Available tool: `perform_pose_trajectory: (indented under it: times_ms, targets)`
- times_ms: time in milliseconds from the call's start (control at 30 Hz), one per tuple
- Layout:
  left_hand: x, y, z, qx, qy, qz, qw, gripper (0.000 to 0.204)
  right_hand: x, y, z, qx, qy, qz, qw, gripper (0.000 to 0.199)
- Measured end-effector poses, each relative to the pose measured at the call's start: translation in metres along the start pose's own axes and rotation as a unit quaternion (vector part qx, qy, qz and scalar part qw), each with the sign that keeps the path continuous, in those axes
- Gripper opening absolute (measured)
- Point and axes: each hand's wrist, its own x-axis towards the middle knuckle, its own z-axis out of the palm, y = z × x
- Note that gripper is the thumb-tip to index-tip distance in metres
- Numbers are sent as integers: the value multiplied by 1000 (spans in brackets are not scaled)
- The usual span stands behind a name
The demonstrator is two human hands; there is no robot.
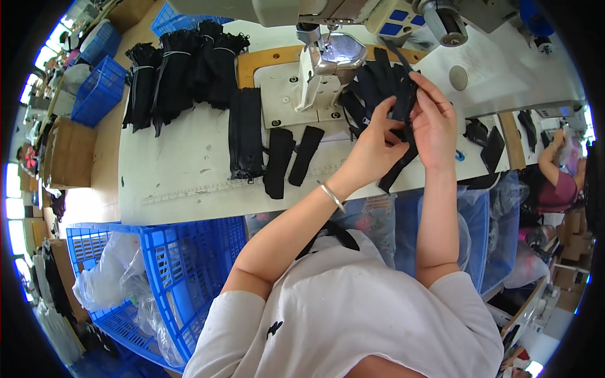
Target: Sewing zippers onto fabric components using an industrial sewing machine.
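Observation:
Just right of the sewing machine's needle area (322,47), both hands work at a black fabric strip (408,135). My right hand (435,123) pinches its upper part between thumb and fingers. My left hand (376,148), with a silver bangle at the wrist, curls its fingers around the strip lower down; its fingertips are partly hidden. Beneath and behind the hands lies a fanned pile of black zipper pieces (378,79), one showing a metal pull. Left of the machine foot are two short black fabric pieces (278,160) and a flat stack of black zippers (246,135).
Tied bundles of black zippers (173,75) stand at the table's far left. A blue crate (189,277) holding clear plastic bags is below the table's left edge. Blue bins (469,233) sit below at right. A co-worker's arm (549,160) shows far right.

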Motion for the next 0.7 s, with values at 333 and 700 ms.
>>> perform_pose_trajectory:
  times_ms: [333, 700]
  targets:
    - [14, 6, -12, 386, 98, 304, 865, 33, -1, -47, -18, 32, 125, -215, 968, 20]
    - [-56, 21, -44, 137, 149, 69, 977, 18, -112, 25, 14, -241, -100, 113, 959, 13]
